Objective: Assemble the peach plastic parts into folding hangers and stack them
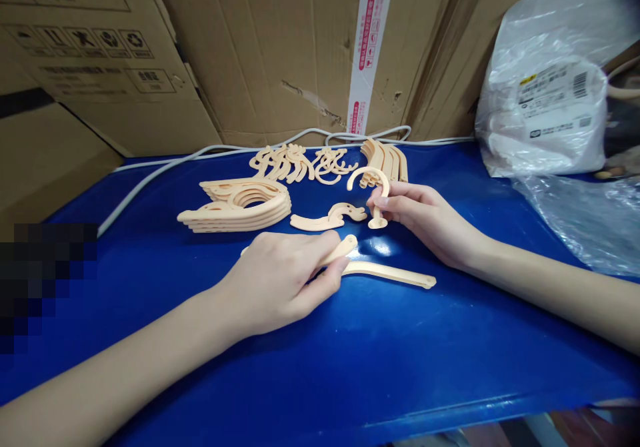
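My left hand [285, 277] is closed around a beige plastic hanger arm [345, 247], whose rounded end with a small hole sticks out past the thumb. My right hand [430, 217] pinches a beige hanger hook [384, 183] by its stem, with the curve up and the flat base down. Under and beside my left fingers, another hanger arm [395, 273] lies on the blue table; its left end is hidden by the hand. Just left of the hook rests a curved hanger piece [327, 219].
Stacked hanger pieces [237, 210] sit on the left. Behind are a row of curved pieces [285, 162], loose hooks [330, 163] and a bundle of arms [393, 157]. A white cable [165, 163] runs along cardboard boxes [280, 53]. Plastic-wrapped packages [550, 113] stand at right.
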### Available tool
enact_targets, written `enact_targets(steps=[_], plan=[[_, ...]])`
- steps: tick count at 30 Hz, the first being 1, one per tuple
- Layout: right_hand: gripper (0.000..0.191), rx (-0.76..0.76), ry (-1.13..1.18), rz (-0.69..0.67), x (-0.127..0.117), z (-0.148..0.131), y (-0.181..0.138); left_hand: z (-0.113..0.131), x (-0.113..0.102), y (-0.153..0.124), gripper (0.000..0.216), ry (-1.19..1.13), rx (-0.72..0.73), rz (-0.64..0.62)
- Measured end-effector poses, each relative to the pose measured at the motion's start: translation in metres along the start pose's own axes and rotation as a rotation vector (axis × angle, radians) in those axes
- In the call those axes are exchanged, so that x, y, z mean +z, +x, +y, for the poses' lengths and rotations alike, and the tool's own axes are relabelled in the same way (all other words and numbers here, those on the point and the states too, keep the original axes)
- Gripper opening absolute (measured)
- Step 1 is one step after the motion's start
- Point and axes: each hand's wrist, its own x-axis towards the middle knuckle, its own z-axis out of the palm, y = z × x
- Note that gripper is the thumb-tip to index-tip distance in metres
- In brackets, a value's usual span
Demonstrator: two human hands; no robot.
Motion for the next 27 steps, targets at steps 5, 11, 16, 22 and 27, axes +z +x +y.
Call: enact_targets(steps=[5,11,16,22,27], plan=[[0.021,0.028,0.031,-0.047,-0.0038,0.0000,-0.0010,-0.0059,0.0016,0.0022,0.039,0.086,-0.026,0.019],[0.032,0.096,0.145,-0.072,-0.0053,-0.0039,-0.0004,-0.0058,0.0029,0.0035,0.023,0.054,-0.062,-0.016],[0.033,0.116,0.191,-0.090,-0.0049,-0.0034,-0.0003,-0.0074,0.0048,0.0037,0.027,0.028,0.005,-0.004],[0.046,0.134,0.183,-0.084,-0.0060,-0.0026,-0.0005,-0.0076,0.0062,0.0052,0.033,0.059,0.030,-0.017],[0.047,0.125,0.196,-0.080,-0.0056,-0.0028,-0.0012,-0.0079,0.0096,0.0062,0.031,0.077,0.055,-0.028]])
